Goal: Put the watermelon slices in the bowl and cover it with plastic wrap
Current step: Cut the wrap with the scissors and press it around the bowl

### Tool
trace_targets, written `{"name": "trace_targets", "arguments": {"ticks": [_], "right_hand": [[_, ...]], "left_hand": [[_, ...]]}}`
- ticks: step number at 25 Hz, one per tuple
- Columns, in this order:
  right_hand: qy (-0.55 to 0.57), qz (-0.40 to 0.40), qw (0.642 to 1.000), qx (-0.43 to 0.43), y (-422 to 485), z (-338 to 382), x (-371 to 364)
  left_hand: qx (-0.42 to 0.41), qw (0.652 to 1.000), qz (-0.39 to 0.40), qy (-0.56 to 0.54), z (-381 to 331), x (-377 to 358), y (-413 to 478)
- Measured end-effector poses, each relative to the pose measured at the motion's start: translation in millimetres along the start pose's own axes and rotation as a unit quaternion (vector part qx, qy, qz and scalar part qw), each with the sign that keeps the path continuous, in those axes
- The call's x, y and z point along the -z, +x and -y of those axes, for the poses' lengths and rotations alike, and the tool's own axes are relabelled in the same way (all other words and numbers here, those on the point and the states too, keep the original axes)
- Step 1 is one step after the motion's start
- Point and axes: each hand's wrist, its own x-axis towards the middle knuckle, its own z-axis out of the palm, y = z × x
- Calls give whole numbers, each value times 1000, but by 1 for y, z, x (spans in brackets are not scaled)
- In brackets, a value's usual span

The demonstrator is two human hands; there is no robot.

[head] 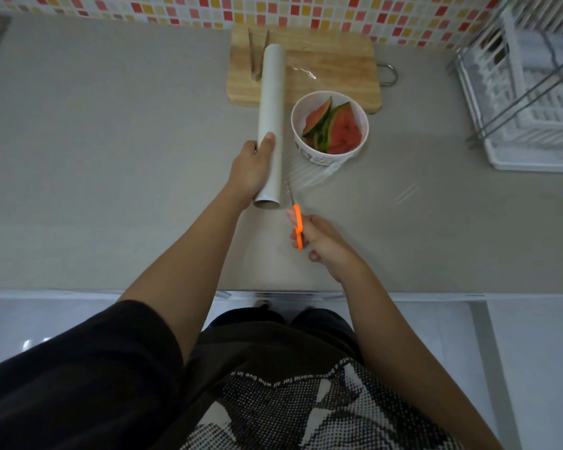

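Left hand: the left hand (252, 170) is wrapped around the near end of the roll of plastic wrap (271, 125), thumb laid on top, so that the roll is kept still and the film is held taut.
Right hand: the right hand (322, 243) is closed through the orange handles of the scissors (297, 224); the blades point at the film just beside the roll, apparently so that the sheet can be cut free.
Film: a pulled-out sheet of film (319, 175) is stretched from the roll towards and over the bowl (329, 125), so the cover is judged drawn out but not yet severed.
Task items: the watermelon slices (333, 126) are already lying in the bowl, near the roll.
Board: a wooden cutting board (329, 64) is left behind the bowl, with tongs (257, 53) resting on it.
Surface: everything is set on a grey countertop (111, 141).
Room: a mosaic-tiled wall (273, 8) is seen at the back and a white dish rack (533, 92) at the right.
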Motion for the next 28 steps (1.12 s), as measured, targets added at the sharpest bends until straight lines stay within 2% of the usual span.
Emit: {"name": "trace_targets", "arguments": {"ticks": [6,12,16,28], "right_hand": [[71,-1,997,22,6,-13,-4],[83,-6,996,-21,14,-7,-10],[67,-7,998,-8,21,-1,-18],[130,-30,991,-3,35,3,-29]], "left_hand": [[-6,1000,3,3,-3,3,4],[8,1000,10,-16,2,3,4],[7,1000,9,-20,4,2,5],[5,1000,10,-28,4,4,5]]}}
